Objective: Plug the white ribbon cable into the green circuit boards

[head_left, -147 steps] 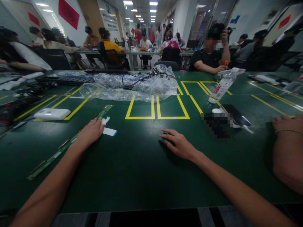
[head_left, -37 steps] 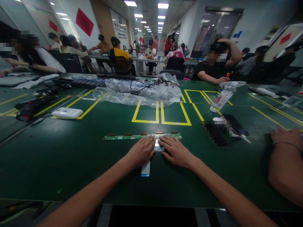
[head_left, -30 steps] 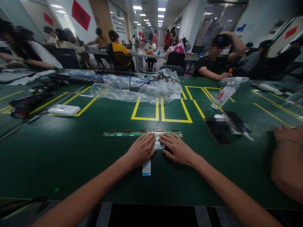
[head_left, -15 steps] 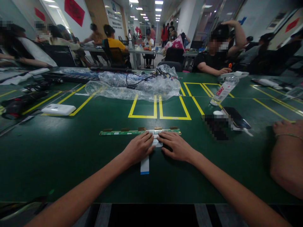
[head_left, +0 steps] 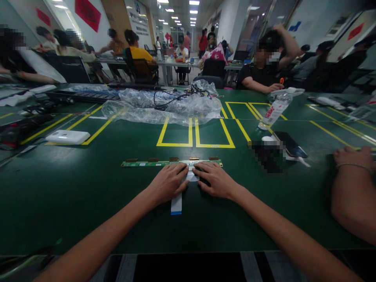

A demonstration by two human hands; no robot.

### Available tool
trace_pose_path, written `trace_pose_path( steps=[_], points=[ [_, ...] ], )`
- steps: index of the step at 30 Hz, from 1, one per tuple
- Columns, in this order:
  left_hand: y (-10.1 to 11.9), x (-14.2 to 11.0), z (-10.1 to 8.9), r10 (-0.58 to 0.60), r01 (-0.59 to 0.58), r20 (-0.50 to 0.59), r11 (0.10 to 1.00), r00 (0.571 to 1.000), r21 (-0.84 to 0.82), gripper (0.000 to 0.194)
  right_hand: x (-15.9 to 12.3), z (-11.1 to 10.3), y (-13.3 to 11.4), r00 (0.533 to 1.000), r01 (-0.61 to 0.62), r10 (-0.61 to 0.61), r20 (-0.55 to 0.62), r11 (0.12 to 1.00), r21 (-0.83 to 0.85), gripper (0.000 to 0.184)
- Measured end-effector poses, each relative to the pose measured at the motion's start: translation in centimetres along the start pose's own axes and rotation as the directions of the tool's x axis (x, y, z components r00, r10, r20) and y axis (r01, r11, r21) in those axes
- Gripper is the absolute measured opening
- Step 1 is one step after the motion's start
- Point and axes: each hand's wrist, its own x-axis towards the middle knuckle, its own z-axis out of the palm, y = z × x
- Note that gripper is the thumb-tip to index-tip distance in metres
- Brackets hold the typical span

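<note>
Both hands, left hand (head_left: pixel 167 182) and right hand (head_left: pixel 216 181), press flat, fingers spread, on the ribbon cable (head_left: pixel 177 201) at the circuit strip (head_left: pixel 147 163), mid-worktop (head_left: pixel 88 196). Advise even, gentle pressure.

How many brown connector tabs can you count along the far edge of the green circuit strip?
5, spaced along the far edge of the green circuit strip: tabs at and. None seems hidden.

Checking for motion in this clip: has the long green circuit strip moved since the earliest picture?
Yes. The green circuit strip lay diagonally at the left, near the white box; now it lies crosswise before the yellow rectangles, under both hands.
</note>
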Motion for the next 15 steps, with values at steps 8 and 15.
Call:
trace_pose_path(
  steps=[8, 15],
  points=[
    [-0.9, 0.2, 0.8, 0.141, -0.146, -0.064, 0.986, 0.988, -0.082, 0.043, -0.2, -0.1, 0.2, 0.996, 0.084, -0.087, 0.018, 0.992, 0.098, 0.057],
    [-10.7, -3.4, 1.1, -0.484, 0.479, 0.096, 0.875, 0.870, 0.076, 0.061, -0.7, -0.3, 0.9, 0.998, -0.029, 0.037, -0.047, 0.985, 0.169, 0.051]
  ],
)
